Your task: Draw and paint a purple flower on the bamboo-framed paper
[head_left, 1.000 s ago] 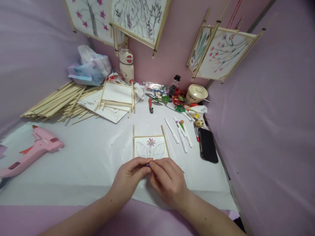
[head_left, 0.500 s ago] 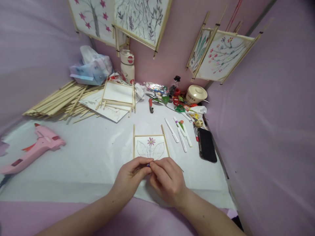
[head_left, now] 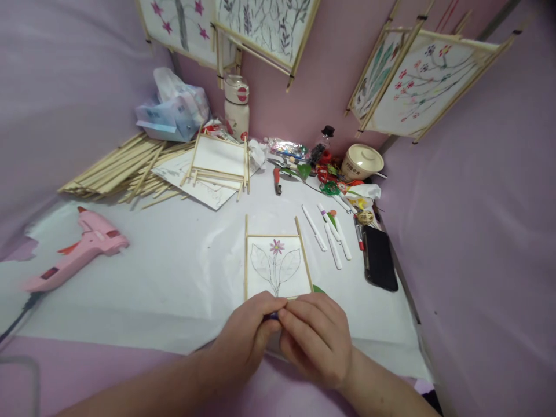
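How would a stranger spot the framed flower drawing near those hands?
Find the white-covered table, then the bare left hand and right hand at its near edge. Just beyond them lies the small white drawing in a thin wooden frame. Unlike the wood-framed drawings hanging behind, it shows one pink flower between two outlined leaves.

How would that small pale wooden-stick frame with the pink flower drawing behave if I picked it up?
The small pale wooden-stick frame is probably light, its sticks being slender. The white drawn-on sheet inside may flex, but bordering sticks should stiffen it.
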{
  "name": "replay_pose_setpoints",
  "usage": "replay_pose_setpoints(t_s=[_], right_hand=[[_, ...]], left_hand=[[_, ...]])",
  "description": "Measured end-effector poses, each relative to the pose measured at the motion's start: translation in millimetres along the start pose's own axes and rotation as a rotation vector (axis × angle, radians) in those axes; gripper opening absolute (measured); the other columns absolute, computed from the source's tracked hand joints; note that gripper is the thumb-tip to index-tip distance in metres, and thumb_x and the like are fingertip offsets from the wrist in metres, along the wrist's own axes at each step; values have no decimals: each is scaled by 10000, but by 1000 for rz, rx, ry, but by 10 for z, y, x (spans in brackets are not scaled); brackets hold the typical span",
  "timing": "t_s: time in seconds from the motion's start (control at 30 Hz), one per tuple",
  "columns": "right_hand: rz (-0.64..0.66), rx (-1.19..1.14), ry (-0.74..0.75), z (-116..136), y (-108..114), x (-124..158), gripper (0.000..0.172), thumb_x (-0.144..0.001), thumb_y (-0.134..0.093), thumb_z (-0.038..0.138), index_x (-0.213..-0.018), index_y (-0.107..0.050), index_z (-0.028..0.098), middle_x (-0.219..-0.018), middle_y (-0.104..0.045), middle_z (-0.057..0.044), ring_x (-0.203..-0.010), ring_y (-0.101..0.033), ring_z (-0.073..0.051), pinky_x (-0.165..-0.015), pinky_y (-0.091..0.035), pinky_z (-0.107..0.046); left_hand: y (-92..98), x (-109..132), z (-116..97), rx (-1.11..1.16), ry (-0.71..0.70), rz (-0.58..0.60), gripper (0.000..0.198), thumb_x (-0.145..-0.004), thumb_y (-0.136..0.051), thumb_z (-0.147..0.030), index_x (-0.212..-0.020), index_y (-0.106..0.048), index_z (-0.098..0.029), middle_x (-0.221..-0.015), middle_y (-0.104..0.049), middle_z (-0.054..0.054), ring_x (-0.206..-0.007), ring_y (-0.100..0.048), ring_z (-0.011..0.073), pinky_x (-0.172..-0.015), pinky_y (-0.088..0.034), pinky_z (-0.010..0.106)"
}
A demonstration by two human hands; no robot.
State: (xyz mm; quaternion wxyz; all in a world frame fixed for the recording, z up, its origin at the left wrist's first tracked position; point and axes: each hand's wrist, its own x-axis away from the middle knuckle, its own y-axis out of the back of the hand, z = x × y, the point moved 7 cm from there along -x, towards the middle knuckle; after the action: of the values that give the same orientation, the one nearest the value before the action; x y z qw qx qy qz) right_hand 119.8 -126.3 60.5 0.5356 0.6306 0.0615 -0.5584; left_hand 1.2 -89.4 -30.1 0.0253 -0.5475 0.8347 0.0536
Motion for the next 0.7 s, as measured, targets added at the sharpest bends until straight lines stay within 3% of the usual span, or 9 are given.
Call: replay_pose_setpoints(t_s=[0.13,0.3,0.5,0.7], right_hand=[[51,-2,-41,-41,-45,13,368,-767,-632,104,-1134,-627,136,-893,-736,-104,-787,-671,-213,-616,-591,-356],[30,-6,-55,-45,-45,13,369,-801,-625,104,-1170,-621,129,-908,-739,-119,-823,-690,-218,-646,-610,-352],[3,17,-79,-26,-91,29,393,-805,-624,73,-1189,-613,153,-904,-742,-107,-811,-699,-210,-650,-623,-344],[-53,32,-89,-4,-86,44,381,-778,-639,41,-1147,-616,129,-828,-727,-110,-730,-674,-201,-577,-596,-331]], left_hand=[[5,49,114,45,101,-39,306,-909,-571,-285,-1215,-587,-273,-1025,-676,50,-927,-626,203,-842,-490,301],[-1,40,99,37,50,-16,262,-927,-544,-274,-1182,-605,-262,-1062,-642,63,-959,-600,201,-882,-473,318],[21,-11,102,-9,88,-50,213,-916,-551,-260,-1117,-623,-262,-992,-652,39,-910,-596,189,-856,-462,311],[-17,-51,-2,-12,40,-8,161,-937,-497,-236,-1050,-611,-251,-930,-641,21,-859,-585,169,-810,-463,281]])
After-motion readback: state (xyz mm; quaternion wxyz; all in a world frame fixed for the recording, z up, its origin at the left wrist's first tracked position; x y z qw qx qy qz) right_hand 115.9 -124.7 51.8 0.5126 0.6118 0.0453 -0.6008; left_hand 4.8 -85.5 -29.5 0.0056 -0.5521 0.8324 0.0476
